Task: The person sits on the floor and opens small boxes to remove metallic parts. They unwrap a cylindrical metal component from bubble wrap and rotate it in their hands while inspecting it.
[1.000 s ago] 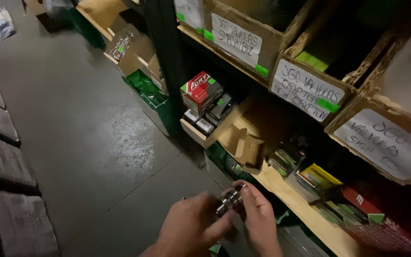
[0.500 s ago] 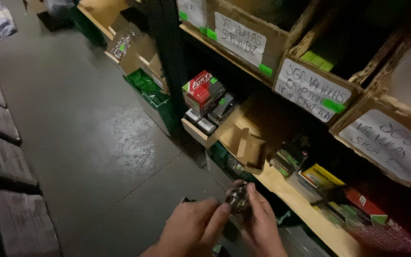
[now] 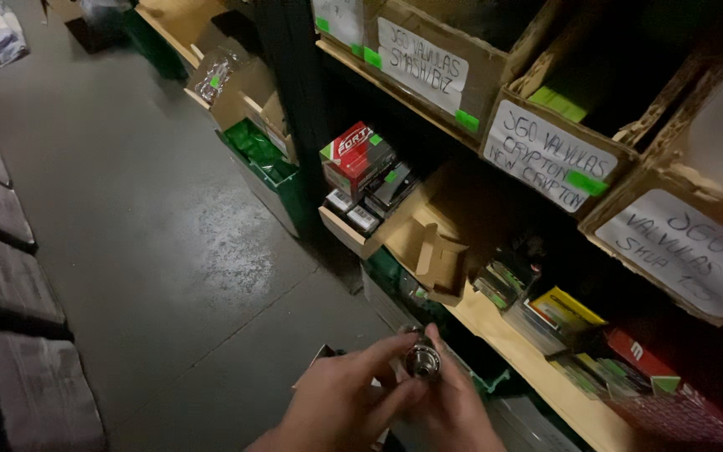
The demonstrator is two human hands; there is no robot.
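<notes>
- Head view, hands: your left hand and right hand meet low in the frame, both closed around a small round metal part. The left hand's fingers pinch it from the left; the right hand cups it from below and behind.
- Head view, position of the part: it sits between your fingertips, touching both hands, raised above the grey concrete floor and just in front of the lowest wooden shelf.
- Head view, surroundings: cardboard bins with handwritten labels stand on the upper shelf; a red and white box rests in an open carton further along; green boxes lie beyond it, and a yellow box sits near your right hand.
- Head view, risk: the grip looks like a fingertip pinch on a smooth, rounded part. Should either hand loosen, it would likely drop to the floor and roll under the shelf, where the dim light would make it hard to find.
</notes>
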